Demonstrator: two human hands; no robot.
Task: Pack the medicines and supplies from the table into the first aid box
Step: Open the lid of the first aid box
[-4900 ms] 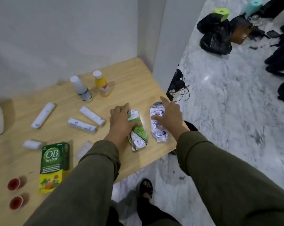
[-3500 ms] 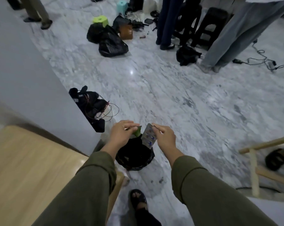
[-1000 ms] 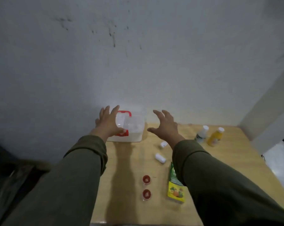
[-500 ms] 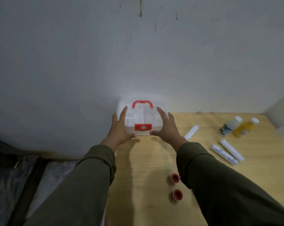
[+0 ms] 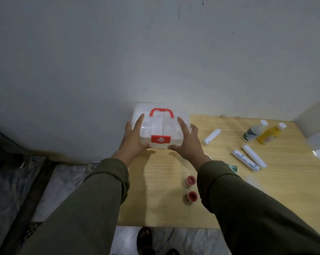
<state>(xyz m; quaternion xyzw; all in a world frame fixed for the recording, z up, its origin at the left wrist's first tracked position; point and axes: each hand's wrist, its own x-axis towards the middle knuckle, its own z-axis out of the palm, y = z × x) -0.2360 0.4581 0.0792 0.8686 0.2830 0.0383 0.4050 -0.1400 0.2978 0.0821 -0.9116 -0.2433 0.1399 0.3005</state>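
Holding the box [image 5: 161,128] from both sides, the person has the left hand [image 5: 135,139] spread flat against its left wall, thumb hooked under the front corner, and the right hand [image 5: 187,139] spread against the right wall in the same way. Neither hand pinches anything; both lie on the box with fingers apart. The box is clear plastic with a red handle [image 5: 161,112] and a red latch [image 5: 160,139], and it sits at the far left corner of the table [image 5: 164,205], close to the wall [image 5: 155,52]. Its lid looks shut.

My reading is that packing has barely begun: the box is not yet opened and everything in view lies outside it. What, if anything, is already inside cannot be told through the cloudy plastic.

Counted on the table:
- three white rolls: one [image 5: 211,136] just right of the box, and a pair [image 5: 244,160] [image 5: 254,155] lying side by side further right
- two bottles at the far right: a white one [image 5: 254,131] and a yellow one [image 5: 271,133]
- two small red caps [image 5: 190,180] [image 5: 192,195] near the front, beside the right sleeve [image 5: 247,208]
- one green carton [image 5: 233,167], only its corner showing behind that sleeve

More may be hidden under the right arm. Left to do: open the latch, lift the lid, and move each item in.
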